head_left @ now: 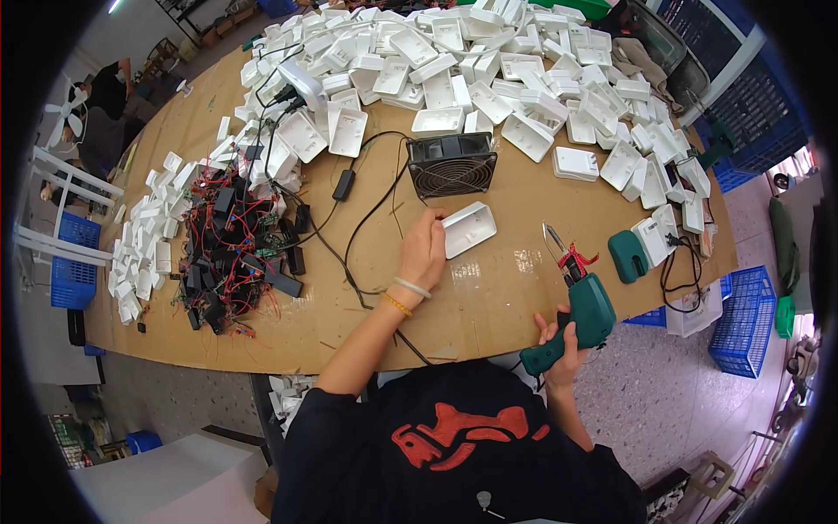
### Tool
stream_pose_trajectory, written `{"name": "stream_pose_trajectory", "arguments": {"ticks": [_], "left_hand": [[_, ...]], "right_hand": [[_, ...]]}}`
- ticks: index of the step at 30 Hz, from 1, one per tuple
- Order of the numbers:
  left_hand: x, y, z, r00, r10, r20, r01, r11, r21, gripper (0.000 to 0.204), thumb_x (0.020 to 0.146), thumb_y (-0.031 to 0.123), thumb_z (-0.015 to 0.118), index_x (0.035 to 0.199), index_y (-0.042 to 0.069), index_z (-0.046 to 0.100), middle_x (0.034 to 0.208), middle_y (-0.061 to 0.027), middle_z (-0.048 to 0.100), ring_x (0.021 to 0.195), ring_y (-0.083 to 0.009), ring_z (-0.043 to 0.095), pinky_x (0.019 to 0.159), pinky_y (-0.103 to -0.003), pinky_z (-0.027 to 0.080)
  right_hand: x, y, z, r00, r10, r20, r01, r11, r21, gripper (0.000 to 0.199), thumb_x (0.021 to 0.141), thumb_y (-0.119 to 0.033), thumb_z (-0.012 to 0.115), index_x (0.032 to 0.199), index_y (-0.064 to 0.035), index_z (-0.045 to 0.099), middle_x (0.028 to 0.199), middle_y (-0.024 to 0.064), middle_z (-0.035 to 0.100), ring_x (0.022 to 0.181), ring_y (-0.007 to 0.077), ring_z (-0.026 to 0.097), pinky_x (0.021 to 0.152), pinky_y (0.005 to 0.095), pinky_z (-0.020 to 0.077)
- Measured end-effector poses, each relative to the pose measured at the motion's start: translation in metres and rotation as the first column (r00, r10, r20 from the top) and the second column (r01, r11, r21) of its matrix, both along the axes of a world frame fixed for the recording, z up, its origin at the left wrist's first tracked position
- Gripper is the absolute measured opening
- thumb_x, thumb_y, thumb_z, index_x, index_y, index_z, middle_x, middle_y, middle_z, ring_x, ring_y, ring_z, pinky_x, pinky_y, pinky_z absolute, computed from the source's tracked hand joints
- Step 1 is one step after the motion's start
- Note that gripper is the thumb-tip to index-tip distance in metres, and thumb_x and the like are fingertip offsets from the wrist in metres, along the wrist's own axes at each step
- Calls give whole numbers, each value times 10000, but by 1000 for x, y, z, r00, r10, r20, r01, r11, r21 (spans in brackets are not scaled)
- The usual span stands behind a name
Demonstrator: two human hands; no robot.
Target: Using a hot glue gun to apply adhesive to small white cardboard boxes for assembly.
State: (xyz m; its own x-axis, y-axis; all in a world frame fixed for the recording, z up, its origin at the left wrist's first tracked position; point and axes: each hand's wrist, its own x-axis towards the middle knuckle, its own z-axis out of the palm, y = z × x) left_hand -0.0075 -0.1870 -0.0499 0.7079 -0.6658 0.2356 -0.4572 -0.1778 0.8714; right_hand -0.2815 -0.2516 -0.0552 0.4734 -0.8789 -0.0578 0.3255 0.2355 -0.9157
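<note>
My left hand (424, 253) is closed on the near-left end of a white plastic housing (470, 231), a shallow open box resting on the cardboard-covered table (367, 319) with its hollow side up. In my right hand (563, 349) is a green pistol-shaped soldering gun (592, 314), held by its handle. Its pointed metal tip aims away from me, and red wire is tied around its front. Just beyond the housing stands a square black fan (450, 166) with a round grille.
White housings (419, 48) lie heaped across the far side. Small black modules with red wires (229, 253) pile up at the left, beside smaller white parts (144, 249). Black cables (349, 262) cross the middle. A green case (627, 256) sits at the right; blue crates (742, 323) stand on the floor.
</note>
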Motion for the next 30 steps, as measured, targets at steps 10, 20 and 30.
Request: {"name": "stream_pose_trajectory", "arguments": {"ticks": [10, 20, 30], "left_hand": [[17, -1, -13, 936, -349, 43, 348, 937, 13, 232, 892, 135, 637, 1090, 14, 628, 1047, -136, 664, 976, -298, 640, 869, -357, 494], [-1, 59, 42, 914, -99, 393, 145, 985, -89, 394, 825, 220, 719, 1146, 28, 595, 1080, -159, 633, 1003, -309, 609, 869, -379, 479], [48, 237, 4, 455, 621, 638, -763, 642, -80, 384, 807, 272, 765, 976, 15, 535, 971, -114, 560, 904, -261, 534, 823, -366, 428]], "right_hand": [[1, 2, -5, 1000, -21, -6, 21, 999, 39, 346, 1000, -269, 474, 1208, 6, 493, 695, 53, 496, 587, 136, 494, 956, 465, 465], [-2, -3, -8, 1000, -25, 14, 24, 999, 34, 366, 1023, -264, 425, 1243, 24, 477, 686, 39, 466, 590, 120, 468, 1026, 466, 421], [4, -3, -6, 1000, -15, -4, 15, 1000, -3, 365, 1022, -269, 428, 1241, 19, 474, 675, 35, 469, 595, 116, 471, 1015, 453, 431]]}}
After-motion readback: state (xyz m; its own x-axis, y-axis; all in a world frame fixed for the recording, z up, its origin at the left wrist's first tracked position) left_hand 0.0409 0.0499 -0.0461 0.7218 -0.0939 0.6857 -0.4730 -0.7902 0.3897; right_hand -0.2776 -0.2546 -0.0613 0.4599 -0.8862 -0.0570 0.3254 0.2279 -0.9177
